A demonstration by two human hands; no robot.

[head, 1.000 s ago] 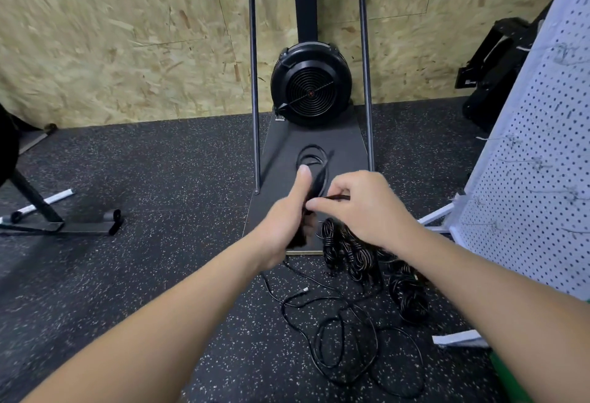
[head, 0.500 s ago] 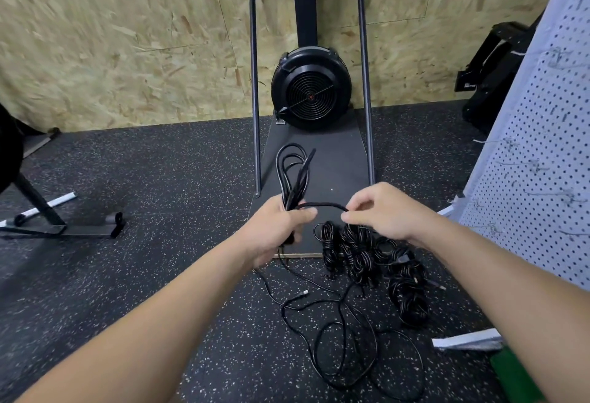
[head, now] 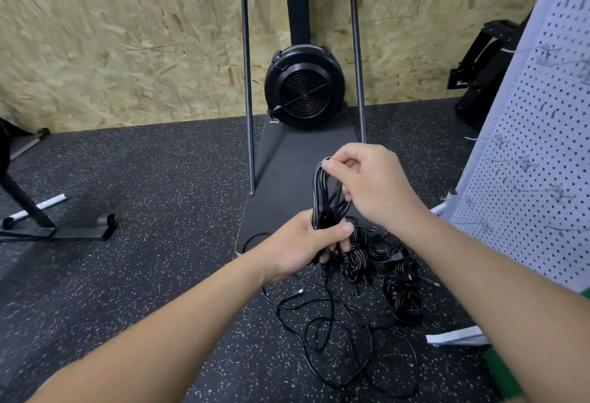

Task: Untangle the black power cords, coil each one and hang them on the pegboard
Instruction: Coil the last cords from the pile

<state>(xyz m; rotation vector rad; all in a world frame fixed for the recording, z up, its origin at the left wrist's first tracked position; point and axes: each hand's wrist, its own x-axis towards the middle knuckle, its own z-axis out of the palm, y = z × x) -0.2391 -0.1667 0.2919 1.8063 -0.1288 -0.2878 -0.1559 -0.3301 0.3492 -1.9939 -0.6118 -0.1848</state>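
My left hand (head: 306, 243) grips the lower end of a half-made coil of black power cord (head: 322, 198) that stands upright. My right hand (head: 373, 185) pinches the top loop of that coil. The cord's loose tail (head: 332, 332) trails down from my left hand in tangled loops on the floor. Several bundled black cords (head: 396, 278) lie in a heap just behind my hands. A white pegboard (head: 536, 160) with wire hooks stands at the right.
A black fan machine (head: 305, 90) with a flat base (head: 287, 179) and tube frame stands against the chipboard wall. A black bench foot (head: 64, 230) lies at left. A black stand (head: 488, 74) sits at far right. White and green pieces (head: 459, 338) lie on the speckled floor.
My right hand has risen from beside my left and brought the cord up over the coil's top. The coil now has another loop. The left hand holds its place.
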